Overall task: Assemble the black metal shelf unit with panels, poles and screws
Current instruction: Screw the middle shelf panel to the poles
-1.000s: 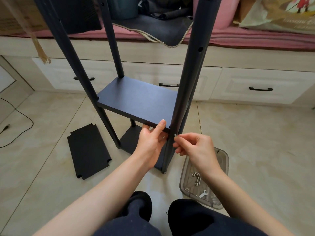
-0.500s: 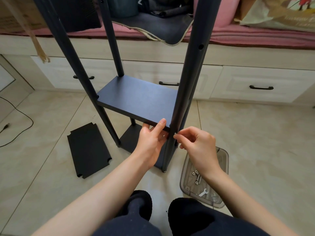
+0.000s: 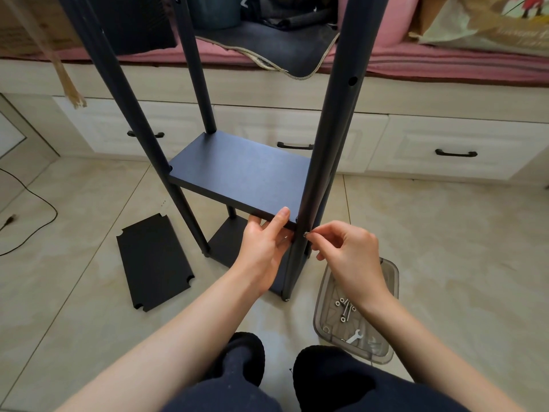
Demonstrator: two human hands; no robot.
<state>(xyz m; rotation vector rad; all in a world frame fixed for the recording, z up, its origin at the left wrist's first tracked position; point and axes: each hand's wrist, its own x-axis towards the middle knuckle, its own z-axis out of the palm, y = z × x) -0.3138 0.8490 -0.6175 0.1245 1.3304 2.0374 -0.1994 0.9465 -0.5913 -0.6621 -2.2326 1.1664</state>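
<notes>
Left hand [image 3: 263,248] grips our shelf panel [image 3: 243,176] corner beside front pole [image 3: 323,156]; right hand [image 3: 349,257] fingers pinch screw [image 3: 306,233] against pole; spare panel [image 3: 153,260] flat on floor.

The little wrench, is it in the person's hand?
No, the wrench lies in the clear plastic tray on the floor, while the right hand pinches a screw.

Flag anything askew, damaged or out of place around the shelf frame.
Nothing looks damaged. One flat black panel with notched corners lies loose on the tiled floor left of the frame, not yet fitted. Spare screws stay inside the clear plastic tray.
</notes>
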